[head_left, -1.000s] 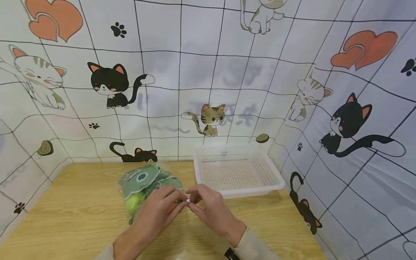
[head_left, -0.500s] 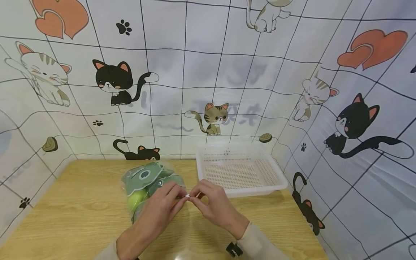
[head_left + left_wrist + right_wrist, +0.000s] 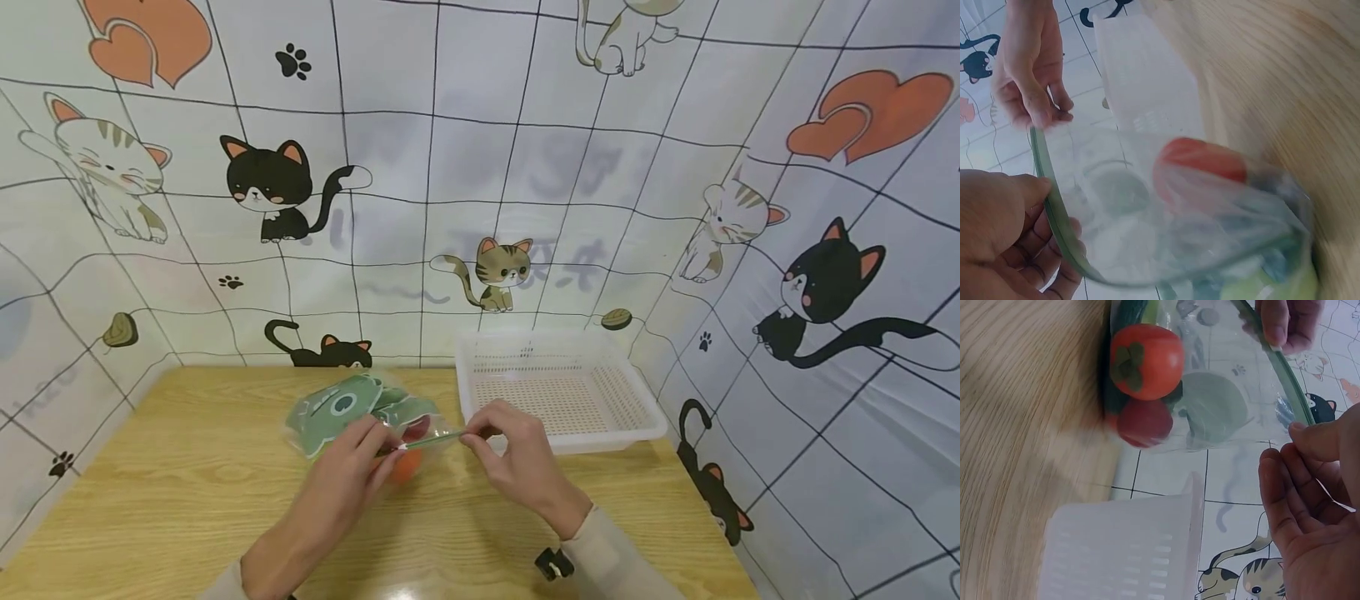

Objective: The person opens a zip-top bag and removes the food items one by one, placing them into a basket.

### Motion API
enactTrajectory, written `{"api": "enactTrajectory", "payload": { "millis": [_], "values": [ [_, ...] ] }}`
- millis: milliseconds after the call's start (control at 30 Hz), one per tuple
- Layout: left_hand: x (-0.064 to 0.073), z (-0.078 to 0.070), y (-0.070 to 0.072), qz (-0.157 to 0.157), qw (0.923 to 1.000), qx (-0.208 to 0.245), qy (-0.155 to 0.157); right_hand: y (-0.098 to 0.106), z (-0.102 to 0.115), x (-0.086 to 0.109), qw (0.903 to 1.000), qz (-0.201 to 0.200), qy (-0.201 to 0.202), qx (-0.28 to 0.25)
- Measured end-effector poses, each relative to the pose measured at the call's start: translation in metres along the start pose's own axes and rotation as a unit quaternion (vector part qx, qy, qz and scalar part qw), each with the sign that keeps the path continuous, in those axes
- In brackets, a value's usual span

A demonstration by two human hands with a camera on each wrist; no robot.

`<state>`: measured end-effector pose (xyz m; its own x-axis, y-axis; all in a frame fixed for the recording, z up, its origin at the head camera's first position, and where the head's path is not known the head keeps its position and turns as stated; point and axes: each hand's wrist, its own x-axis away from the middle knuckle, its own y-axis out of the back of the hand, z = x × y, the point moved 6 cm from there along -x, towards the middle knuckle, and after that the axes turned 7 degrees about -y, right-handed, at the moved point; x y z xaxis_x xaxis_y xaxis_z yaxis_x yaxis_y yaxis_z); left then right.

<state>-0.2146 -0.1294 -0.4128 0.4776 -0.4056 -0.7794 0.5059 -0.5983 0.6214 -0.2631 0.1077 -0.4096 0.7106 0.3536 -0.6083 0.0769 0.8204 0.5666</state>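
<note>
A clear zip bag [image 3: 322,417] with a green print hangs between my two hands above the wooden table. Its green zip strip [image 3: 1063,237] is stretched from hand to hand. My left hand [image 3: 337,475] pinches the strip by a small white slider [image 3: 402,447]. The strip's other end is between the thumb and fingers of my right hand [image 3: 525,467]. Inside the bag, the right wrist view shows an orange persimmon [image 3: 1163,362] with a leafy green cap, a dark red fruit [image 3: 1145,422] and a dark green cucumber-like piece [image 3: 1129,315]. A light green fruit [image 3: 1266,287] shows in the left wrist view.
A white perforated plastic basket [image 3: 648,427] stands at the back right of the wooden table [image 3: 150,475], just beyond my right hand. Hanging cloth with cat prints [image 3: 375,183] closes off the back and sides. A black clip-like piece [image 3: 553,564] shows by my right sleeve.
My hands, close together before, have drawn apart: the left went left, the right went right. The zip strip now shows between them, and orange and red fruit have come into sight.
</note>
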Motion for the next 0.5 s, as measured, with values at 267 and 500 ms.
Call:
{"api": "enactTrajectory", "payload": {
  "millis": [267, 500],
  "values": [
    [0.017, 0.016, 0.011, 0.023, 0.9983, -0.016, 0.051, 0.007, -0.012, 0.001, 0.9992, -0.023, -0.028, 0.014],
    [0.025, 0.026, 0.019, 0.026, 0.9961, -0.012, 0.083, 0.009, -0.014, -0.002, 0.9984, -0.023, -0.037, 0.037]
  ]
}}
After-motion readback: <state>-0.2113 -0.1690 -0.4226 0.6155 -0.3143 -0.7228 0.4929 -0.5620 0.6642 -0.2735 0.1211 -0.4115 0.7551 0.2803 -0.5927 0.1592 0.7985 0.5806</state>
